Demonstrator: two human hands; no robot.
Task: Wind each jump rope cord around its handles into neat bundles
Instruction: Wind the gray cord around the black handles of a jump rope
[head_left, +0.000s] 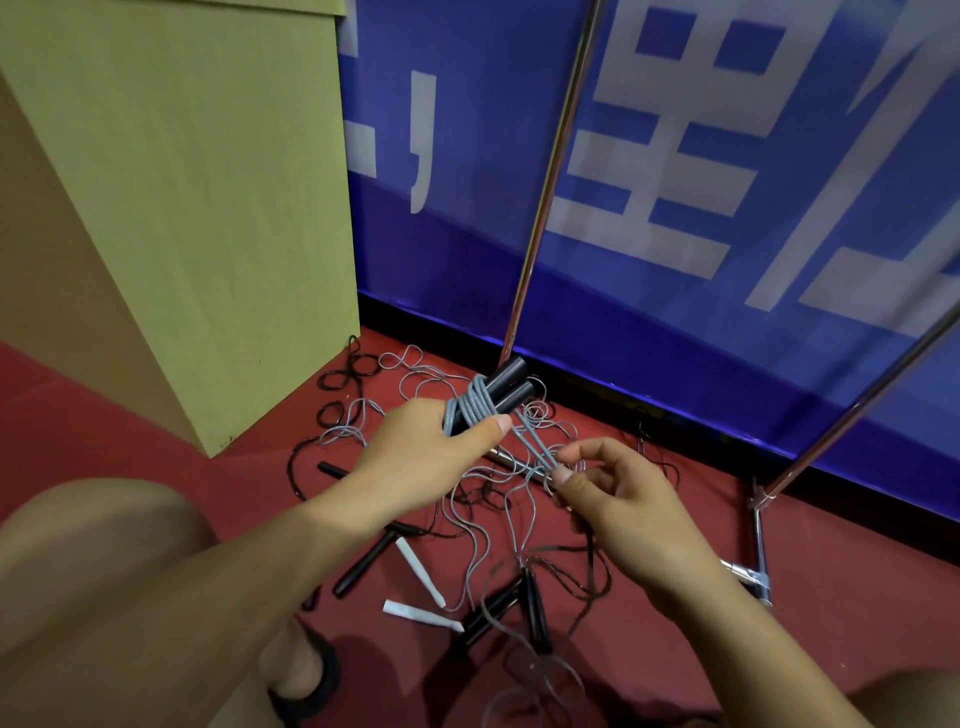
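Observation:
My left hand (415, 452) grips a pair of black handles (506, 387) held side by side, with several turns of grey cord (475, 408) wound round them. A doubled length of the same grey cord runs taut from the bundle down to my right hand (608, 499), which pinches it between thumb and fingers. Below my hands the loose remainder of the cord (483, 540) trails onto the red floor.
More jump ropes lie tangled on the red floor (104, 426): black handles (363, 561), black cords (343, 374), white tags (421, 613). A wooden cabinet (197, 208) stands left, a blue banner (727, 208) on a metal stand (758, 545) behind. My knee (93, 571) is lower left.

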